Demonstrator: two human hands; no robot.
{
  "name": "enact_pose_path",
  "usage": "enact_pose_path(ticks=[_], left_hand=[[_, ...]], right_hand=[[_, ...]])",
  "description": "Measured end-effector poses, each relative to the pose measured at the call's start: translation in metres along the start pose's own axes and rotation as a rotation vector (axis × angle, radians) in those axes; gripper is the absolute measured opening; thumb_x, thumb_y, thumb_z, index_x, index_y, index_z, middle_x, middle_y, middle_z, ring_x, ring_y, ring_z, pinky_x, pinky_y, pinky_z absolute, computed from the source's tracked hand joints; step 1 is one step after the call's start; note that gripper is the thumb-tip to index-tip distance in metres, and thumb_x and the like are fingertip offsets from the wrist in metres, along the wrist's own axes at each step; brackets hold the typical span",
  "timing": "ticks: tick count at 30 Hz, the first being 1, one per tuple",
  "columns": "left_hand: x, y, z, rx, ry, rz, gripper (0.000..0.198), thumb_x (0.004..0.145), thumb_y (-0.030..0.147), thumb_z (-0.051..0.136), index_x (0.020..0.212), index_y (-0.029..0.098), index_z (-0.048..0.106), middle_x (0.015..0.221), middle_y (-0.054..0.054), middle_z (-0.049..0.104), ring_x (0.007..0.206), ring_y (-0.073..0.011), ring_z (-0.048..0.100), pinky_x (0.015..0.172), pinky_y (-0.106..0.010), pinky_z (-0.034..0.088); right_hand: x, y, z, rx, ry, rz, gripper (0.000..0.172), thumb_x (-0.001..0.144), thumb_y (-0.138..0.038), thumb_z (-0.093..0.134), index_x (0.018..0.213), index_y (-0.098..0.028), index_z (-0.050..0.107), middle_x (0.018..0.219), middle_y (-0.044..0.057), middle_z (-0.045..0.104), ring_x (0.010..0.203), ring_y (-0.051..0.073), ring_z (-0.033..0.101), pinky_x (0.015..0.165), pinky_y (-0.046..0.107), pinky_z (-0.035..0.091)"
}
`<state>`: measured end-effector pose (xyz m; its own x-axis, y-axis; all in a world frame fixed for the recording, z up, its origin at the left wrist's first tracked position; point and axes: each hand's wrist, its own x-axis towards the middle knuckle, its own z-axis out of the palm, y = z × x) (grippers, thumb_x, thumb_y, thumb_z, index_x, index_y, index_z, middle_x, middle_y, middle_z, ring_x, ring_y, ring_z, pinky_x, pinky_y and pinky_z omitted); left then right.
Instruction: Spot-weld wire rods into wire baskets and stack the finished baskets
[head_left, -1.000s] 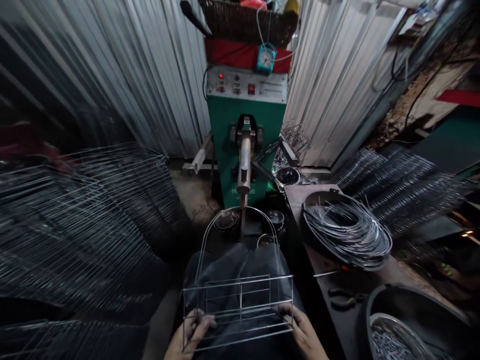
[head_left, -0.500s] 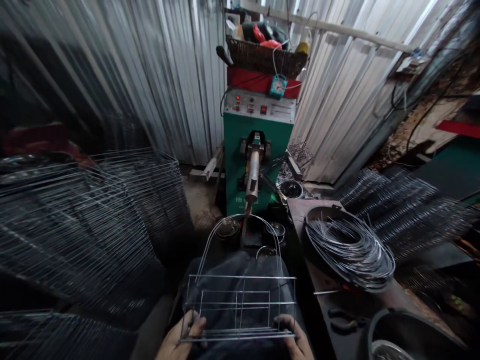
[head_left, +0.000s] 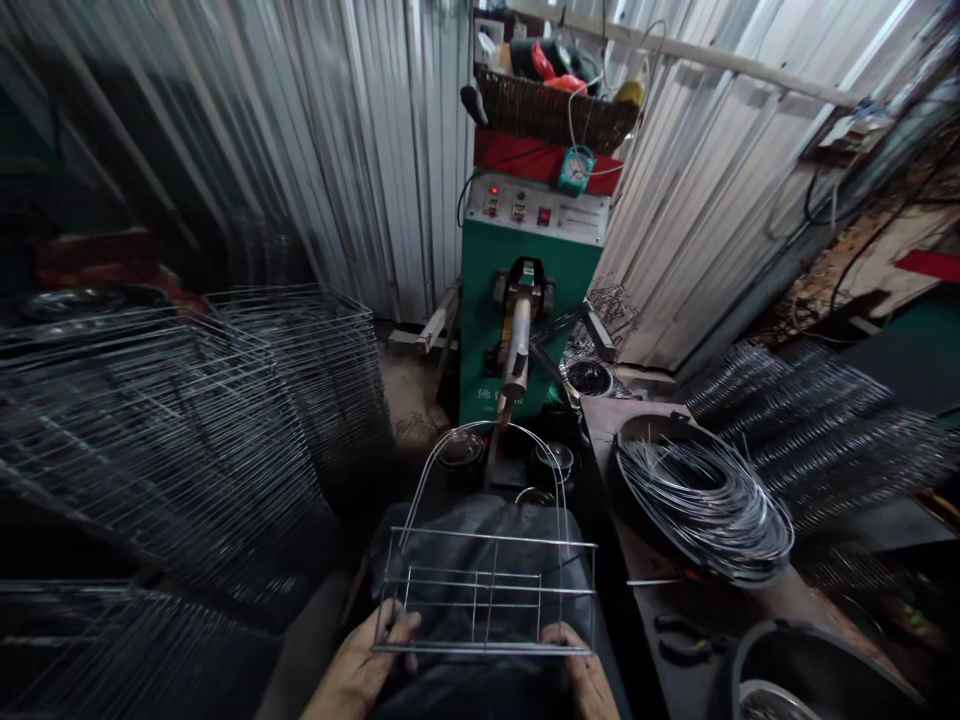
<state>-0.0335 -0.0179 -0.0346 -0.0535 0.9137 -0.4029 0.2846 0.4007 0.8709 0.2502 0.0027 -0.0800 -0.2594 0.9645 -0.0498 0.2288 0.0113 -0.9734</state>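
A wire rack (head_left: 493, 572) with a rectangular, basket-like frame and a tall arched wire loop is held over my lap. My left hand (head_left: 379, 645) is closed round its lower left corner, thumb on the wire. At the lower right corner, my right hand (head_left: 576, 662) grips the same rack, its fingers curled over the bottom wires. The arch's top reaches up to just below the electrode tip of a green spot-welding machine (head_left: 534, 300); whether they touch, I cannot tell.
Tall stacks of wire frames (head_left: 150, 420) stand to my left. On the right, a bench (head_left: 637, 620) carries a round tray of cut wires (head_left: 697, 500), dark-handled pliers (head_left: 682, 640) and a black tub (head_left: 817, 660). More bundled wire pieces (head_left: 817, 420) lie behind it.
The rack has been raised slightly and tilted a little, still in both hands. The view has shifted, so the machine appears farther right.
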Motion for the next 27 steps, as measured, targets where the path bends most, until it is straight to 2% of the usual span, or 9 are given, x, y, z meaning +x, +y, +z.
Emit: enact_pose_path(ticks=[2, 6, 10, 14, 17, 19, 22, 24, 27], left_hand=[[-0.004, 0.005, -0.001, 0.003, 0.011, 0.035, 0.053, 0.070, 0.071, 0.038, 0.062, 0.021, 0.054, 0.064, -0.001, 0.060, 0.066, -0.0169, 0.052, 0.067, -0.026, 0.042], [-0.007, 0.010, -0.002, 0.032, 0.017, 0.071, 0.051, 0.076, 0.065, 0.036, 0.059, 0.020, 0.053, 0.062, -0.001, 0.056, 0.065, -0.0159, 0.050, 0.069, -0.025, 0.041], [-0.007, 0.014, -0.004, 0.058, 0.035, 0.079, 0.055, 0.075, 0.067, 0.033, 0.054, 0.020, 0.053, 0.063, -0.001, 0.053, 0.064, -0.0151, 0.048, 0.067, -0.024, 0.041], [-0.009, 0.020, -0.007, 0.032, 0.007, 0.071, 0.051, 0.075, 0.065, 0.037, 0.056, 0.020, 0.053, 0.065, -0.001, 0.054, 0.067, -0.0159, 0.049, 0.071, -0.025, 0.041], [-0.010, 0.023, -0.007, -0.054, 0.000, 0.000, 0.045, 0.072, 0.064, 0.043, 0.063, 0.020, 0.052, 0.062, 0.000, 0.055, 0.063, -0.0155, 0.050, 0.067, -0.025, 0.042], [-0.011, 0.022, -0.008, -0.137, -0.029, -0.038, 0.039, 0.066, 0.059, 0.054, 0.073, 0.020, 0.054, 0.063, 0.001, 0.056, 0.065, -0.0152, 0.051, 0.067, -0.025, 0.042], [-0.012, 0.018, -0.007, -0.276, -0.128, -0.057, 0.048, 0.057, 0.049, 0.067, 0.093, 0.021, 0.055, 0.076, 0.000, 0.061, 0.075, -0.0161, 0.055, 0.073, -0.026, 0.043], [-0.013, 0.012, -0.004, -0.318, -0.068, -0.023, 0.043, 0.060, 0.049, 0.065, 0.091, 0.021, 0.054, 0.087, -0.002, 0.062, 0.083, -0.0174, 0.056, 0.076, -0.026, 0.044], [-0.016, -0.001, 0.000, -0.284, 0.135, 0.066, 0.032, 0.069, 0.050, 0.057, 0.080, 0.021, 0.051, 0.093, -0.004, 0.061, 0.092, -0.0191, 0.055, 0.083, -0.027, 0.042]], right_hand=[[-0.002, -0.008, 0.002, -0.005, 0.002, 0.027, 0.052, 0.082, -0.065, 0.028, 0.072, -0.021, 0.054, 0.069, 0.003, 0.051, 0.066, 0.019, 0.048, 0.064, 0.027, 0.042], [-0.003, -0.010, 0.006, 0.045, 0.025, -0.015, 0.053, 0.082, -0.065, 0.028, 0.067, -0.020, 0.052, 0.065, 0.002, 0.048, 0.065, 0.018, 0.047, 0.064, 0.028, 0.041], [-0.001, -0.009, 0.008, 0.072, 0.007, 0.014, 0.056, 0.082, -0.067, 0.027, 0.069, -0.020, 0.055, 0.066, 0.003, 0.051, 0.065, 0.019, 0.049, 0.066, 0.030, 0.042], [-0.001, -0.012, 0.009, 0.071, -0.016, 0.016, 0.055, 0.082, -0.066, 0.027, 0.071, -0.020, 0.056, 0.070, 0.004, 0.053, 0.070, 0.021, 0.051, 0.070, 0.032, 0.042], [-0.003, -0.012, 0.008, 0.050, -0.007, 0.020, 0.049, 0.082, -0.063, 0.029, 0.073, -0.024, 0.057, 0.071, 0.003, 0.052, 0.071, 0.023, 0.051, 0.070, 0.036, 0.042], [-0.005, -0.011, 0.006, 0.033, 0.003, 0.022, 0.046, 0.081, -0.063, 0.030, 0.073, -0.028, 0.058, 0.070, 0.003, 0.052, 0.070, 0.025, 0.051, 0.070, 0.037, 0.043], [-0.007, -0.010, 0.004, -0.003, 0.030, 0.063, 0.042, 0.081, -0.063, 0.032, 0.078, -0.033, 0.061, 0.075, 0.002, 0.056, 0.078, 0.028, 0.054, 0.075, 0.041, 0.043], [-0.006, -0.010, 0.003, 0.006, 0.014, 0.083, 0.040, 0.080, -0.063, 0.035, 0.085, -0.036, 0.064, 0.084, 0.001, 0.060, 0.089, 0.030, 0.056, 0.083, 0.043, 0.041], [-0.005, -0.007, 0.006, 0.050, -0.112, 0.073, 0.038, 0.078, -0.060, 0.043, 0.095, -0.034, 0.066, 0.100, 0.002, 0.063, 0.105, 0.031, 0.052, 0.095, 0.043, 0.034]])
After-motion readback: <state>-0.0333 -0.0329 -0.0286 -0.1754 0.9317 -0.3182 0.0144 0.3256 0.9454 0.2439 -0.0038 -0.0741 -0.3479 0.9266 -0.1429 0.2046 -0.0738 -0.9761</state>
